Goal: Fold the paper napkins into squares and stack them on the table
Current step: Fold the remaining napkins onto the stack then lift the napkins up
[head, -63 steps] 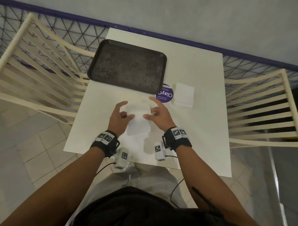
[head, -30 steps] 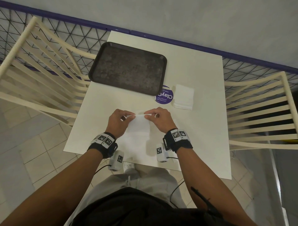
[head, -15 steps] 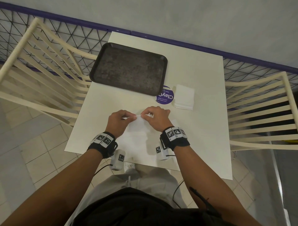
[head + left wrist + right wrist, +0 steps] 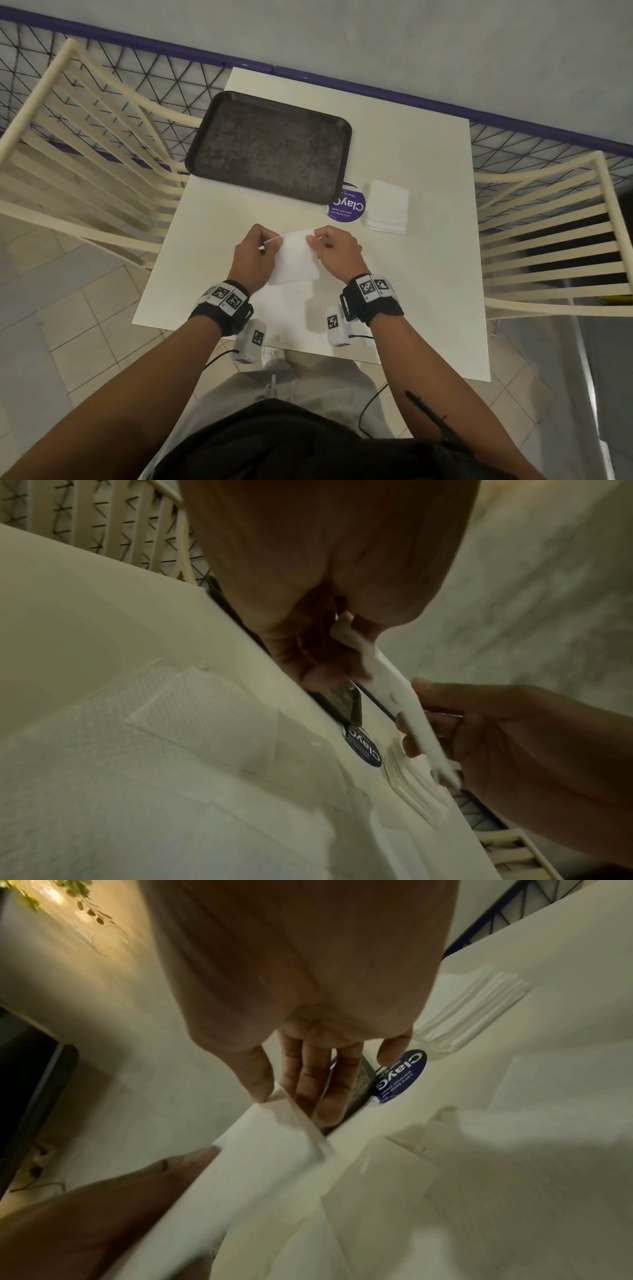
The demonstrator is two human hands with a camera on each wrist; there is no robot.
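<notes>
White napkin (image 4: 295, 257) held up over the near middle of the white table (image 4: 428, 281), far edge raised between both hands, near edge drooping toward the tabletop; left hand (image 4: 254, 257) pinching the far left corner between thumb and curled fingers; right hand (image 4: 337, 251) pinching the far right corner, thumb against the fingertips; from the left wrist, the lifted edge (image 4: 387, 685) seen as a thin white strip running from the left hand (image 4: 318, 569) across to the right hand (image 4: 534, 745); from the right wrist, thumb and fingers (image 4: 304, 1085) closed on the corner of the napkin (image 4: 260, 1153), little finger spread apart, left hand (image 4: 113, 1204) at the other end; more flat napkin paper (image 4: 178, 723) lying on the table directly under the hands, partly unfolded by the look of its creases, exact count impossible to tell.

Stack of folded napkins (image 4: 387, 206) lying flat on the table beyond the right hand, just right of a round purple sticker (image 4: 346, 207); dark tray (image 4: 269, 146) on the far left part of the table, its near right corner overlapping the sticker; cream slatted chairs to the left (image 4: 78, 150) and right (image 4: 548, 240) of the table; black wire mesh fence (image 4: 137, 75) with a purple rail along the far side; black wristbands with printed markers on both wrists.
</notes>
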